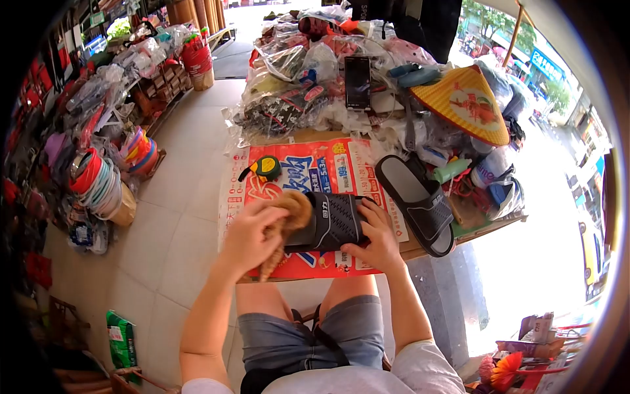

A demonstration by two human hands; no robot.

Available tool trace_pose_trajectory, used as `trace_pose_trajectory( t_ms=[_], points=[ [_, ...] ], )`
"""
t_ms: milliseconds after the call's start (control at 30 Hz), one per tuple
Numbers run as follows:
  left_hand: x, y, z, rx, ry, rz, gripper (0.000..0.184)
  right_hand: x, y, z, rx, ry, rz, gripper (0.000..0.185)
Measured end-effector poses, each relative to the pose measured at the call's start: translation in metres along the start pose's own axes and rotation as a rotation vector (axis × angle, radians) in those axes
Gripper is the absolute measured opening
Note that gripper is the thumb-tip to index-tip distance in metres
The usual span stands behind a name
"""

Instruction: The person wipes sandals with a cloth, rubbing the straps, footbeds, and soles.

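Note:
A black slide sandal (338, 220) with white lettering on its strap lies sideways on a red printed sheet (262, 203) in front of me. My right hand (377, 233) grips its right end, thumb and fingers on either side. In my left hand (254, 230) is a bunched brown cloth (289, 220), over the sandal's left end. Whether the cloth presses on the sandal I cannot tell. The other sandal (417, 203), with a grey insole, rests to the right at the table's edge. A yellow and black tape measure (265, 168) sits beyond my left hand.
Plastic-wrapped goods pile up at the table's back, with a dark phone (357, 82) propped against them. At the right lie a yellow conical hat (466, 105) and a green bottle (451, 171). Buckets and bagged goods (102, 187) stand at the left, brushes (508, 371) at lower right.

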State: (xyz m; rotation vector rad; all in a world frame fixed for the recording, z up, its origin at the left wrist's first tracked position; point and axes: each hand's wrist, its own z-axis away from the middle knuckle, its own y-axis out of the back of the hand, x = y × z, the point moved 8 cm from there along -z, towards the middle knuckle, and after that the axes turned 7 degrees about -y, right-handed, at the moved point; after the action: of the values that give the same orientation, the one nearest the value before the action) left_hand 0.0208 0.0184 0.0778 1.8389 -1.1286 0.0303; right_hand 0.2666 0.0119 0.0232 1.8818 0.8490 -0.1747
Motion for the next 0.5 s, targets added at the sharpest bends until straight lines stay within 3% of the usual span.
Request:
trace_pose_trajectory(
  t_ms=[100,233,333,433,500],
  points=[
    [0.01,-0.033,0.003,-0.119,-0.094,-0.159,0.031,-0.001,0.0,0.001,-0.015,0.002,-0.01,0.06],
    [-0.018,-0.001,0.018,-0.16,0.06,-0.185,0.021,-0.002,0.0,0.0,-0.024,-0.004,-0.031,0.06],
    [-0.037,0.034,0.02,-0.048,0.151,-0.394,0.023,0.0,0.0,-0.001,0.011,0.0,-0.009,0.055],
    [0.006,0.045,0.002,0.145,0.005,-0.344,0.031,-0.002,0.0,0.001,0.013,0.0,-0.017,0.056],
    [0.042,0.026,-0.017,0.199,-0.146,-0.184,0.033,-0.004,0.001,0.002,0.022,0.042,0.084,0.068]
  ],
)
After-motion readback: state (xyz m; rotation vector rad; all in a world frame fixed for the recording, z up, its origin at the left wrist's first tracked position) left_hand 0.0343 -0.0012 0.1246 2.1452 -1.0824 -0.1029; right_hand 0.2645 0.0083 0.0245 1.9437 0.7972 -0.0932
